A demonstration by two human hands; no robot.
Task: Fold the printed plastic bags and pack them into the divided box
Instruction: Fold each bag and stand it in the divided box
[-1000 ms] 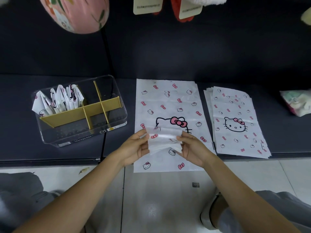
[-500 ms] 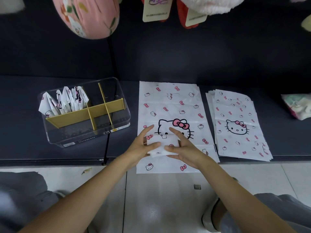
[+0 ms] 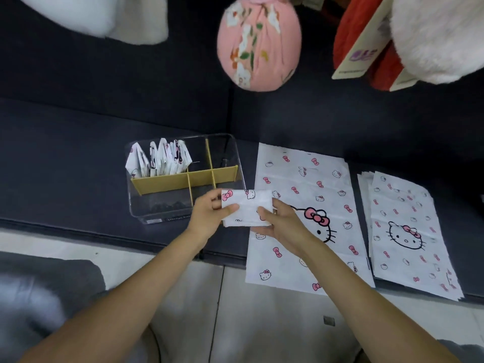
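Observation:
A folded printed bag point(image 3: 247, 209), white with pink bows and cat faces, is held between both hands just above the front right corner of the clear divided box point(image 3: 157, 213). My left hand point(image 3: 208, 214) grips its left end, thumb on top. My right hand point(image 3: 281, 225) holds its right end from below, thumb over the edge. The box has yellow cardboard dividers point(image 3: 183, 179), and several folded bags point(image 3: 159, 158) stand in its back left compartment. A flat unfolded bag point(image 3: 311, 184) lies on the dark surface under my right hand. A stack of flat bags point(image 3: 406, 226) lies to the right.
The dark cushioned surface point(image 3: 65, 166) ends at a front edge near my wrists, with pale floor tiles point(image 3: 262, 323) below. A pink floral soft ball point(image 3: 259, 43), red and white plush items point(image 3: 432, 35) and card tags hang above the back.
Both hands lifted the folded bag off the flat bag and carried it left toward the box. My view swung left, so everything sits further right in frame.

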